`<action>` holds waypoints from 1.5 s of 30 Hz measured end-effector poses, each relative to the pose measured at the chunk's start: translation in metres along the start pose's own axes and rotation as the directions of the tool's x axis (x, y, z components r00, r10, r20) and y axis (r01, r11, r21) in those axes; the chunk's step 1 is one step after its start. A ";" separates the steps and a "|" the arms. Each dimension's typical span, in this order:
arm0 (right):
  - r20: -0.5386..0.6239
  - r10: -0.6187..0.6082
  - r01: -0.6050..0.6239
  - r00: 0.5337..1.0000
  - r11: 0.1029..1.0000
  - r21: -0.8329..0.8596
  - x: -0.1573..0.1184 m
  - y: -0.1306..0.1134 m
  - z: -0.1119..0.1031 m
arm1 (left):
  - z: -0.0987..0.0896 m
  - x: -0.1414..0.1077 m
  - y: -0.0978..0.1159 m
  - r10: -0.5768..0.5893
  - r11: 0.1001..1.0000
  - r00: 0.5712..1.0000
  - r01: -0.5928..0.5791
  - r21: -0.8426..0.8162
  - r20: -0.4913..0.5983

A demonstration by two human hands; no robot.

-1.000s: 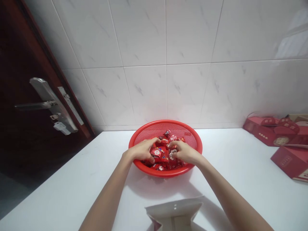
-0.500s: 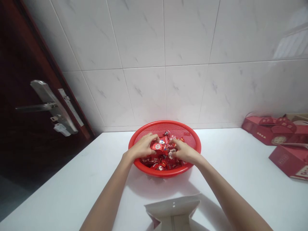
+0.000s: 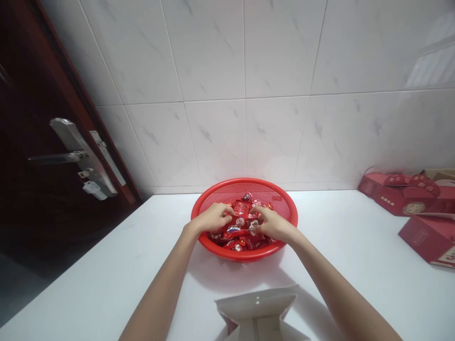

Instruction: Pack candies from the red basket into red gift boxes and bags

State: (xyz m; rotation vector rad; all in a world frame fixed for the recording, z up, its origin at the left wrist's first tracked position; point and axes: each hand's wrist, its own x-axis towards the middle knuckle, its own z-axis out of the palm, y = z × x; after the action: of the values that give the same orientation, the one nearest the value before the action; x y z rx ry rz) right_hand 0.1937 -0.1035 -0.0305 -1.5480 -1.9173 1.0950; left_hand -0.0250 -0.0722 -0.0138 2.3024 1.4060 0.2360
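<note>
A red plastic basket (image 3: 245,256) with mesh sides stands on the white table, filled partway with shiny red wrapped sweets (image 3: 239,232). Over the left part of the heap is my left hand (image 3: 215,217), its thumb and fingers curled close together at a red wrapper; what they hold, if anything, is too small to tell. My right hand (image 3: 270,222) reaches in from the right, thumb and fingers around a dark red packet with white print (image 3: 253,227). An open paper box (image 3: 256,305) sits near the front edge of the view.
Folded-up red gift boxes (image 3: 401,194) lie at the right by the tiled wall, and another red box (image 3: 426,239) is in front of them. A dark door with a metal handle (image 3: 83,156) and hanging keys is at the left.
My left thumb and fingers have drawn closer together. The red sweet that was by them has shifted, and other wrappers show in the middle. My right hand is almost unmoved.
</note>
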 end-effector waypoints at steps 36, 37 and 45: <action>0.056 -0.030 0.031 0.998 0.999 -0.011 -0.002 -0.003 -0.001 | 0.001 0.002 -0.004 0.133 0.912 0.981 -0.065 -0.404 0.143; 0.051 -0.034 0.035 0.998 0.999 -0.021 -0.003 -0.004 -0.001 | 0.001 0.002 -0.004 0.121 0.917 0.980 -0.049 -0.397 0.158; 0.083 -0.045 0.056 0.996 0.989 -0.134 -0.005 -0.010 -0.002 | -0.002 0.004 -0.006 0.112 0.920 0.990 -0.070 -0.385 0.087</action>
State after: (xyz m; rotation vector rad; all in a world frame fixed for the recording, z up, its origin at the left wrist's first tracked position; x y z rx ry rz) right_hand 0.1904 -0.1088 -0.0209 -1.5381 -2.1122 1.0379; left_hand -0.0287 -0.0659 -0.0155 2.0255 1.0894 0.3732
